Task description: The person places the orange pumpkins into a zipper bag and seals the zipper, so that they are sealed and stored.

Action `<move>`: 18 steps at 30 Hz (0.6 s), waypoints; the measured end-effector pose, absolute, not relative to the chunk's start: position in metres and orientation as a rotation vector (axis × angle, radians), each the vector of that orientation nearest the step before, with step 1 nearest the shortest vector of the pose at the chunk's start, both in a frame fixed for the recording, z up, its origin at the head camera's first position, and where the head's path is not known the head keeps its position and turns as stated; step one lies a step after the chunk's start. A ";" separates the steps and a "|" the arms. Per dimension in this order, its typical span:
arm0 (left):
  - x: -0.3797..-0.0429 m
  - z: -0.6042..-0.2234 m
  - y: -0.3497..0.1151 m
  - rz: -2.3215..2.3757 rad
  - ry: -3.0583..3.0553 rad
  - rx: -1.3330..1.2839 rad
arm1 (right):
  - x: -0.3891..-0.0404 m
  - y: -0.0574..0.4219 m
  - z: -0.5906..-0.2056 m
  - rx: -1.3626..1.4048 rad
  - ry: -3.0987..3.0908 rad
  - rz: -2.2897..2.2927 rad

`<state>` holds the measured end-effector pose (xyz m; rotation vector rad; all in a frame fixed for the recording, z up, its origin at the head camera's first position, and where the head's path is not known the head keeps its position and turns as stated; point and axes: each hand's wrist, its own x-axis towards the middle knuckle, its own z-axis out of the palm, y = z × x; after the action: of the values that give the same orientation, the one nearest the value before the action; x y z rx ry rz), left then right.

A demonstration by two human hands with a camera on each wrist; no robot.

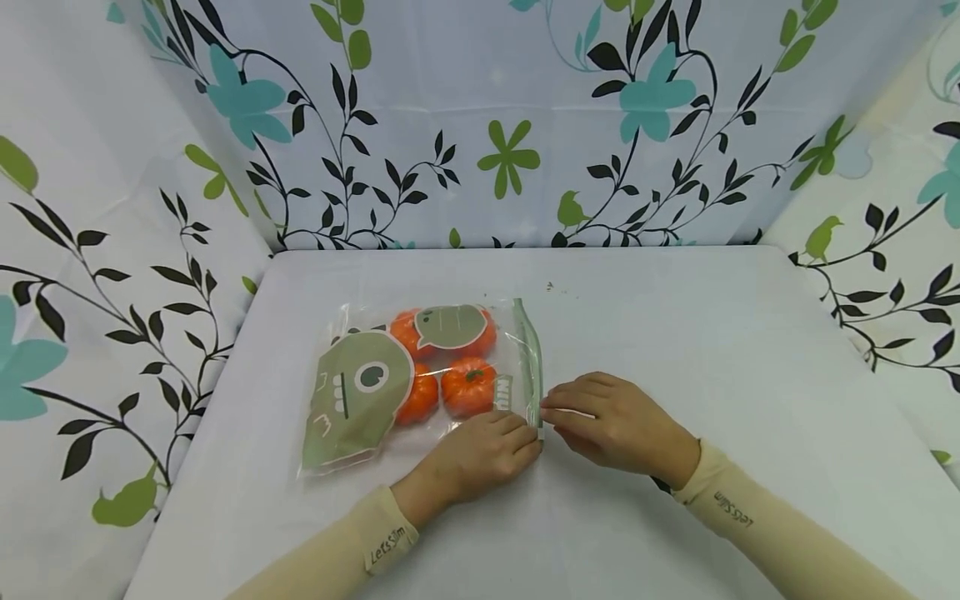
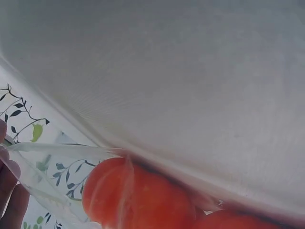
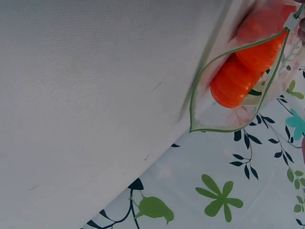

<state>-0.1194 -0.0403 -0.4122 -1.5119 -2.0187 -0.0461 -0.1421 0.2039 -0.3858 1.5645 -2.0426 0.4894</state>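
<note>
A clear zip bag (image 1: 360, 417) with a green dinosaur print lies on the table, several small orange pumpkins (image 1: 468, 387) inside. Its green-edged mouth (image 1: 531, 358) faces right and gapes in the right wrist view, where a white slider (image 3: 291, 21) sits on the zip. My left hand (image 1: 483, 454) grips the near corner of the mouth. With its fingertips at the zip edge, my right hand (image 1: 611, 425) pinches the bag near that corner. The left wrist view shows left fingers (image 2: 14, 205) beside the clear plastic and a pumpkin (image 2: 138, 193) close up.
A white cloth covers the table (image 1: 712, 333). Small dark crumbs (image 1: 555, 287) lie on it behind the bag. A curtain (image 1: 510, 158) printed with leaves and flowers hangs beyond the far edge and along both sides.
</note>
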 end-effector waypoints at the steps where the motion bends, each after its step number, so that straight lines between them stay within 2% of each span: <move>1: -0.119 -0.412 -0.040 -0.044 -2.021 -1.508 | -0.141 0.204 -0.385 1.562 -2.038 0.491; 18: -0.120 -0.409 -0.041 -0.079 -1.982 -1.403 | -0.128 0.193 -0.370 1.539 -1.792 0.477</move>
<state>-0.1197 -0.0409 -0.4094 -1.4027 -1.9819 -0.0792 -0.1281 0.1931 -0.3697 1.5391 -1.7917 0.4770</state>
